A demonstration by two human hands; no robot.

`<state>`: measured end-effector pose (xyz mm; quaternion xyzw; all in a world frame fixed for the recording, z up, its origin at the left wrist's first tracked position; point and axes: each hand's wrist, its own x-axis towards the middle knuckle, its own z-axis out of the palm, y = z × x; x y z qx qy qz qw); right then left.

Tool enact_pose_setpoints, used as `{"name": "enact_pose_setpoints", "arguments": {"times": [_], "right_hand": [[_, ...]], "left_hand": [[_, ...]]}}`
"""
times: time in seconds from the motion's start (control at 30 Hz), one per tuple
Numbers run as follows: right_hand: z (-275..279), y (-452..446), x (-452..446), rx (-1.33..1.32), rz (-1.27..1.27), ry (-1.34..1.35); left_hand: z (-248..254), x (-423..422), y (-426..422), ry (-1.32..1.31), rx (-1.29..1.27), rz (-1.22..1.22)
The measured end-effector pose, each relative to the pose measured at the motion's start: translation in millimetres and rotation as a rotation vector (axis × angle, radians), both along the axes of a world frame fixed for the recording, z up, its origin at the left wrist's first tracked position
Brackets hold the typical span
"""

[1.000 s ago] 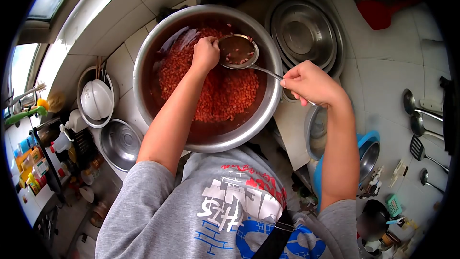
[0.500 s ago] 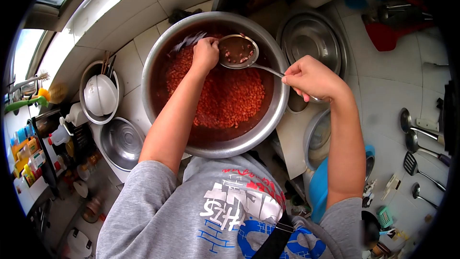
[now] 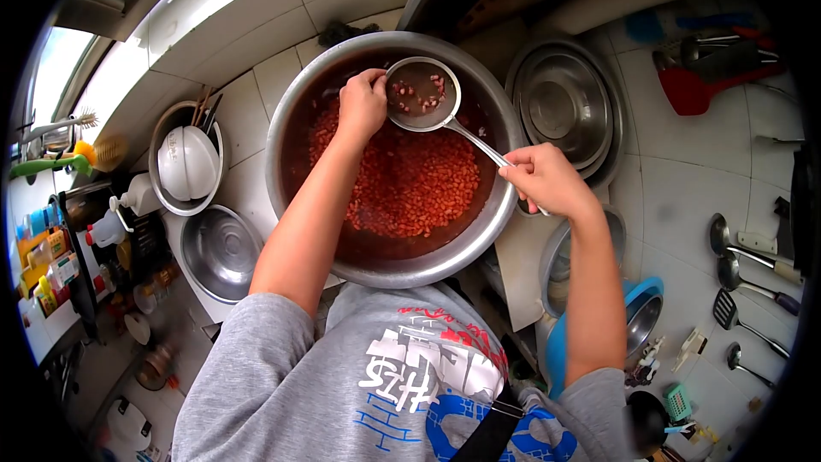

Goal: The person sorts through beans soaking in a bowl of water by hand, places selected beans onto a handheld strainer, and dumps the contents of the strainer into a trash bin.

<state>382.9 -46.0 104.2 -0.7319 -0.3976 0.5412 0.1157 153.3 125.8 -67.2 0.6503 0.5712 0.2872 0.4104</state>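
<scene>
A large metal basin (image 3: 292,244) holds red beans (image 3: 410,197) in dark reddish liquid. Over its far part is a round mesh strainer (image 3: 417,111) with several pinkish beans in it. My right hand (image 3: 552,180) grips the strainer's metal handle at the basin's right rim, fingers wrapped round it. On the other side, my left hand (image 3: 363,104) is closed at the left edge of the strainer's rim, its fingertips partly hidden by the hand itself.
To the left stand a pot (image 3: 156,167) with white bowls and chopsticks, and a metal bowl (image 3: 221,252). Nested metal basins (image 3: 560,107) sit to the right, above a blue basin (image 3: 556,351). Ladles and a slotted spatula (image 3: 727,310) hang on the right wall.
The strainer has turned to face up more toward me, and its beans have shifted inside. My right hand has come slightly lower with the handle; the whole view has shifted a little.
</scene>
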Motion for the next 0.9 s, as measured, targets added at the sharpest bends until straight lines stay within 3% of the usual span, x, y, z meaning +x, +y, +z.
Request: {"name": "enact_pose_setpoints", "arguments": {"times": [0.27, 0.37, 0.5, 0.77, 0.9], "right_hand": [[-25, -58, -26, 0.098, -0.155, 0.095], [-29, -88, -36, 0.118, -0.222, 0.093], [-20, -124, -55, 0.112, -0.323, 0.083], [-1, -200, -106, 0.153, -0.541, 0.088], [8, -253, -132, 0.191, -0.668, 0.119]], "left_hand": [[46, -38, -16, 0.020, 0.095, -0.158], [61, -59, -27, 0.063, 0.305, -0.225], [94, -75, -54, 0.006, 0.382, -0.394], [128, -66, -109, -0.078, 0.189, -0.734], [137, -53, -138, -0.132, 0.263, -0.841]]}}
